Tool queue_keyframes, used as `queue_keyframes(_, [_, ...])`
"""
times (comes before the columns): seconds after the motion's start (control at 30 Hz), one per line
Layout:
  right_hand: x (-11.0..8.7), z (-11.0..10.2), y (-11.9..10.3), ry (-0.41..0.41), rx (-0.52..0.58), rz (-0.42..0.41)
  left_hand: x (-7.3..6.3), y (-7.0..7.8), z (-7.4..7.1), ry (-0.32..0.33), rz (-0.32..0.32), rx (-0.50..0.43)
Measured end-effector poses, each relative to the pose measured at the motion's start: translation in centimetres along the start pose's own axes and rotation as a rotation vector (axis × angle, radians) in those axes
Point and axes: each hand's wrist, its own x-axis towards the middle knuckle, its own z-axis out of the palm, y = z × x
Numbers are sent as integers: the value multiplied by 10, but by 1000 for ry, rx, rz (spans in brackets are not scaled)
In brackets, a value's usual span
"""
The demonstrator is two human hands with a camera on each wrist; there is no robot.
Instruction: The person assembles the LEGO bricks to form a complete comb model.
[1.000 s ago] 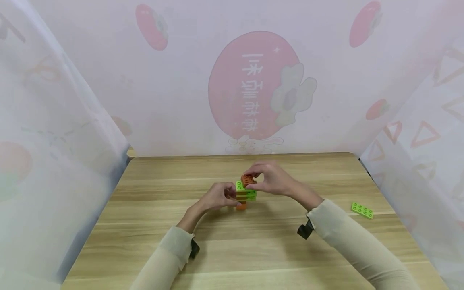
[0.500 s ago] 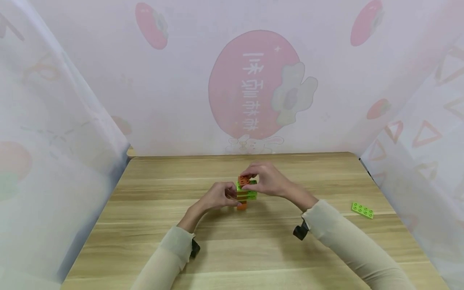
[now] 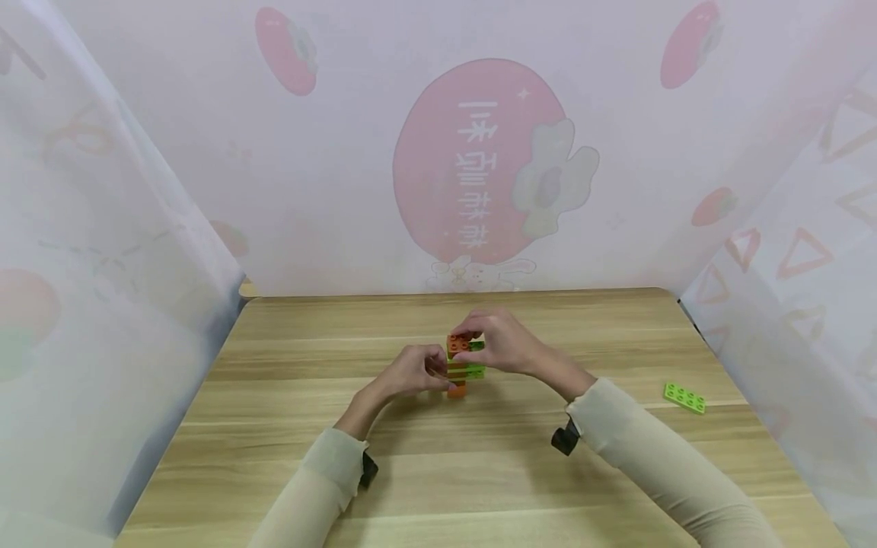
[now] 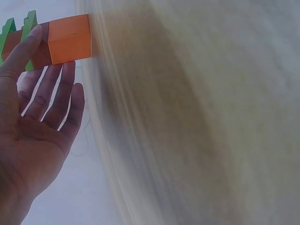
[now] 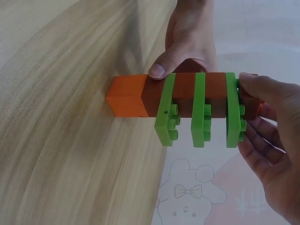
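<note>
A tower of building bricks stands upright on the table, with an orange block (image 5: 127, 96) at its foot. Above it, brown bricks alternate with 3 green plates (image 5: 198, 112), which jut out to one side and show bare studs. Low on the tower, my left hand (image 3: 411, 371) holds it between thumb and fingers. My right hand (image 3: 503, 342) pinches a brown 2x2 brick (image 3: 457, 345) at the very top, over the left end of the uppermost green plate. Whether that brick is fully pressed down, I cannot tell. My right fingers partly cover it.
A loose green plate (image 3: 685, 397) with two rows of studs lies on the right of the wooden table (image 3: 479, 472). Printed white cloth (image 3: 329, 190) hangs behind the table and along both sides.
My right hand has moved slightly left and down with the brown brick, turning it square with the tower and bringing it over the plate's left end. My left hand has stayed in place.
</note>
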Motion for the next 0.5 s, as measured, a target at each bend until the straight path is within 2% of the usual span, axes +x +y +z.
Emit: queue_keyframes(0.5, [3, 1, -5, -48, -14, 85, 0, -2, 0, -6, 5, 0])
